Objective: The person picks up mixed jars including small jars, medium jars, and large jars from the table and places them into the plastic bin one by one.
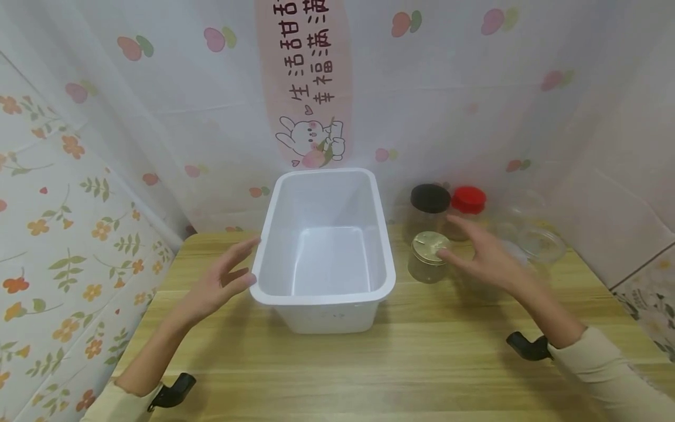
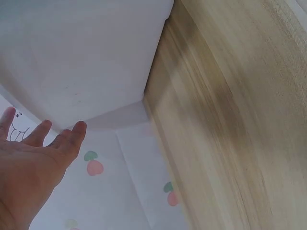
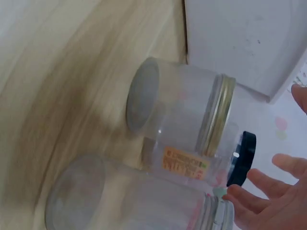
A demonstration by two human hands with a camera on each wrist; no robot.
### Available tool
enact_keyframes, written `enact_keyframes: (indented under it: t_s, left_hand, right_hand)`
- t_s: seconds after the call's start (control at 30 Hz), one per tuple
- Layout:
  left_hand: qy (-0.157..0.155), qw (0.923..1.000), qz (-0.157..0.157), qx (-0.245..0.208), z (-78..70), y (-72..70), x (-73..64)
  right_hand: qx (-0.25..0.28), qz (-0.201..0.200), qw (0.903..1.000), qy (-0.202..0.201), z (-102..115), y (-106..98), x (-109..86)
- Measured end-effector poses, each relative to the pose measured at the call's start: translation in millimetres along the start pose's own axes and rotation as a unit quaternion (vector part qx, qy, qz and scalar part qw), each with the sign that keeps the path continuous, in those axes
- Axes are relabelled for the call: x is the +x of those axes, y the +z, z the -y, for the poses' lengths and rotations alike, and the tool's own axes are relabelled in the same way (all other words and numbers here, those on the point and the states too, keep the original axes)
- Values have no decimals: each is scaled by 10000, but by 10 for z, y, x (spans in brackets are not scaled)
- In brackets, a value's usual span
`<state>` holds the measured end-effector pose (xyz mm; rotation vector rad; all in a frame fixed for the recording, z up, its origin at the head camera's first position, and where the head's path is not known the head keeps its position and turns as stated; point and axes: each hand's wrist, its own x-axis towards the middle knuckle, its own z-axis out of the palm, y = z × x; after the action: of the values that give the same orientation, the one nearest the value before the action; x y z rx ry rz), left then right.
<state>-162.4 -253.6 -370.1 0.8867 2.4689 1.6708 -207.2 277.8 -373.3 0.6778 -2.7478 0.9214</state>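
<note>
A deep white plastic tub [image 1: 327, 318] stands upright on the wooden table. At its left rim is my left hand [image 1: 218, 287], with fingers extended and fingertips right at the edge. On the other side, my right hand [image 1: 490, 264] hovers over a group of clear jars with its fingers spread. Nearest to its thumb is a short clear jar with a gold lid [image 1: 429, 246]. A black-lidded jar [image 1: 430, 199] and a red-lidded jar [image 1: 469, 200] stand behind. The right wrist view shows another clear jar [image 3: 139, 196] below the spread fingers [image 3: 268, 184].
Clear, see-through containers [image 1: 543, 245] stand at the table's right back, partly hidden by my right forearm. A patterned white curtain [image 1: 211, 140] hangs close behind the tub. Flowered sheeting [image 1: 63, 281] borders the left side. Wooden tabletop [image 1: 369, 375] lies in front.
</note>
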Motion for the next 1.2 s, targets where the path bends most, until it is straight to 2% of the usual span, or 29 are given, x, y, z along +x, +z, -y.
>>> enact_keyframes:
  t_s: [0.33,0.67,0.97,1.2]
  left_hand:
    - [151,9996,186,-144,-25,45,12]
    - [31,9992,326,-215,-11,58,16]
    - [-25,9985,450,-302,-12,65,29]
    - [1,9986,485,-195,-9,64,37]
  right_hand:
    - [94,-259,9994,202,10,199,-5]
    - [324,-739,9967,113,33,456,9]
    - [493,-1170,9907,491,-14,620,-13]
    - [958,-1217,9821,1074,-71,737,-36]
